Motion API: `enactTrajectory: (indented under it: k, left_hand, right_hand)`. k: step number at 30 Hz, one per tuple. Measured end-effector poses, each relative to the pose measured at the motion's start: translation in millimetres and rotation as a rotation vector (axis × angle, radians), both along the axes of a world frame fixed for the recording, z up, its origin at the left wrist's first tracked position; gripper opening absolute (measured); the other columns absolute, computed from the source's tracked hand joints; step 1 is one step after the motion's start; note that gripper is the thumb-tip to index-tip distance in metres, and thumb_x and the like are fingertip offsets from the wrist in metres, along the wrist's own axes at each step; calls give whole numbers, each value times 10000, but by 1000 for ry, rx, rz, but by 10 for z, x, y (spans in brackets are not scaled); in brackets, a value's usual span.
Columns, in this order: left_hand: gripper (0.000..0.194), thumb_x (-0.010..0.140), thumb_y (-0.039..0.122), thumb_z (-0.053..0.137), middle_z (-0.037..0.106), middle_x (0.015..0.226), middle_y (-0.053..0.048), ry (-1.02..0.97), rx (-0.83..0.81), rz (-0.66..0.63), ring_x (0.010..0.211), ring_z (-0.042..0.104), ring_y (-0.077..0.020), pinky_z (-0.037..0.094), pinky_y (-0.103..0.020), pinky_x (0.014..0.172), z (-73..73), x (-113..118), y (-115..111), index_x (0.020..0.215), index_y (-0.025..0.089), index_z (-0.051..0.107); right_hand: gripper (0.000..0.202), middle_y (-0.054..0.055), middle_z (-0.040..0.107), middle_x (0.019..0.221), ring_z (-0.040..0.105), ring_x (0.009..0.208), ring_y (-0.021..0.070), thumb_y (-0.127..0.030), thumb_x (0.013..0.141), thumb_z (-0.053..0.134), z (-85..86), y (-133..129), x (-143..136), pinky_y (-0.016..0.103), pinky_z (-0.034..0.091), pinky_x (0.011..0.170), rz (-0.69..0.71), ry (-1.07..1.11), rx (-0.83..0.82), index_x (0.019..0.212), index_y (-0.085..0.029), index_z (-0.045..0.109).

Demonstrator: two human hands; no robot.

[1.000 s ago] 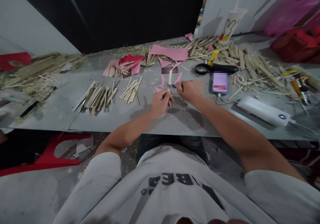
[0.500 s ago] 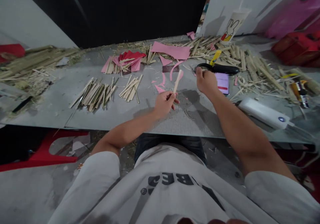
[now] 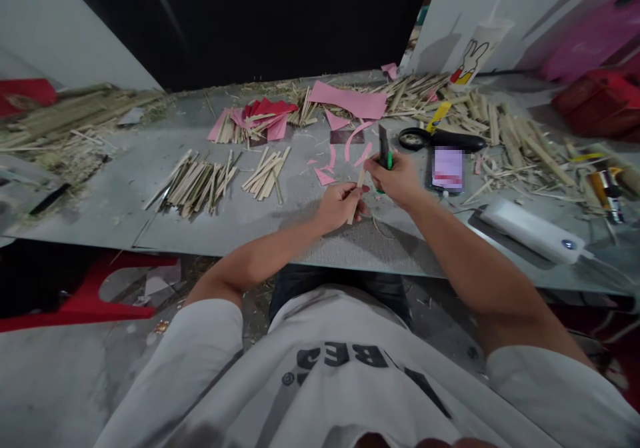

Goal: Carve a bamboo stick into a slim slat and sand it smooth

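1. Clock centred on the left hand, 12 = away from the person.
2. Edges: grey flat tabletop (image 3: 295,225) ends at 6 o'clock, close to both hands; bare strip of table there. More bare table at 9, up to a small loose pile of pale wooden sticks (image 3: 265,175).
3. Tighter elsewhere: pink paper scraps (image 3: 325,177) just beside at 11, rectangular phone with a lit screen (image 3: 449,168) near the right hand at 2–3, round black loop with a thick black handle (image 3: 457,141) at 1–2.
4. Left hand (image 3: 343,205): thumb and fingers pinching a flat, pale wooden strip (image 3: 351,215) about mid-length, above the table. Strip tilted, upper end to 1, lower end to 6.
5. Right hand (image 3: 397,178): fingers curled round a black-and-green knife (image 3: 383,143), dark blade to 12. Thumb at the strip's upper end; can't tell if touching.
6. Vs 0.5 s ago: right hand was apart from the strip, by the loop; now back beside it, phone screen uncovered. Strip's lower end now shows below the left fingers; then only the upper part stuck out.
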State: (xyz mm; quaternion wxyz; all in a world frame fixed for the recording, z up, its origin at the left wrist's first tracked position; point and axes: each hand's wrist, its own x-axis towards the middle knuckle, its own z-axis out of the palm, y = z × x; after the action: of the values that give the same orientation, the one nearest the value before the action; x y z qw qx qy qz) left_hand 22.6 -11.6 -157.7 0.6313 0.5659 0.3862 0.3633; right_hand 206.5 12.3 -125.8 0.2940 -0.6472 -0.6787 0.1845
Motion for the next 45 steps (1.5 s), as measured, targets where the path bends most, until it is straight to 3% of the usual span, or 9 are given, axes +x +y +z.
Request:
enactTrajectory:
  k: [4, 9, 14, 23, 27, 32, 37, 41, 45]
  left_hand:
    - [227, 1162, 275, 549, 681, 602, 57, 61, 79, 107, 412, 578, -74, 436, -211, 441, -14, -30, 73, 1150, 146, 735]
    - [246, 1183, 288, 506, 657, 599, 77, 141, 190, 122, 407, 543, -53, 409, -200, 467, -54, -75, 144, 1078, 177, 699]
    - [286, 1177, 248, 498, 605, 563, 95, 221, 247, 142, 390, 500, -53, 379, -214, 477, -82, -66, 127, 897, 221, 551]
    - [270, 1185, 265, 442, 599, 560, 92, 240, 237, 80, 390, 499, -69, 366, -225, 458, -48, -31, -42, 965, 217, 591]
    - [261, 1189, 275, 420, 601, 571, 89, 228, 254, 100, 398, 491, -72, 400, -222, 472, -69, -53, -32, 1013, 222, 605]
    - [271, 1190, 304, 438, 590, 567, 85, 230, 267, 81, 402, 487, -74, 374, -224, 458, -46, -64, -32, 987, 228, 601]
    - [261, 1187, 268, 433, 566, 549, 93, 263, 238, 110, 401, 482, -75, 387, -222, 472, 14, -69, -56, 988, 229, 597]
    - [293, 1191, 286, 445, 558, 549, 87, 275, 301, 108, 429, 479, -72, 394, -213, 494, 9, -94, -41, 948, 223, 595]
    - [281, 1175, 255, 445, 553, 565, 81, 278, 237, 135, 431, 468, -79, 391, -216, 475, 17, -86, 21, 941, 226, 598]
  right_hand:
    - [452, 142, 763, 909, 700, 876, 301, -500, 1161, 442, 49, -38, 52, 374, 446, 741, -13, -307, 47, 1065, -202, 768]
    - [322, 197, 845, 1151, 746, 980, 334, -372, 1071, 601, 53, -78, -1, 386, 374, 745, 49, -619, -34, 1229, -176, 802]
    - [363, 231, 854, 1121, 764, 961, 338, -420, 1092, 620, 40, -131, -148, 391, 380, 743, 64, -627, -70, 1171, -162, 863]
    - [401, 216, 862, 1163, 791, 1023, 356, -368, 1117, 547, 65, 3, -74, 381, 430, 757, -20, -625, -74, 1186, -166, 886]
    - [377, 208, 865, 1127, 777, 998, 343, -408, 1096, 605, 86, -31, -77, 383, 398, 752, 50, -611, -61, 1123, -164, 891]
    - [369, 274, 843, 1166, 757, 985, 337, -305, 1091, 590, 109, -9, -70, 397, 381, 764, -29, -592, -48, 1213, -107, 877]
    - [346, 256, 851, 1138, 752, 967, 322, -363, 1089, 644, 100, -26, -77, 387, 381, 762, 23, -571, -65, 1169, -132, 890]
    - [368, 294, 839, 1179, 754, 975, 348, -291, 1063, 630, 111, 58, -42, 394, 381, 762, -59, -552, -41, 1233, -89, 888]
    - [372, 307, 836, 1166, 728, 955, 336, -283, 1055, 647, 97, 169, -15, 391, 387, 775, -88, -528, -28, 1234, -69, 892]
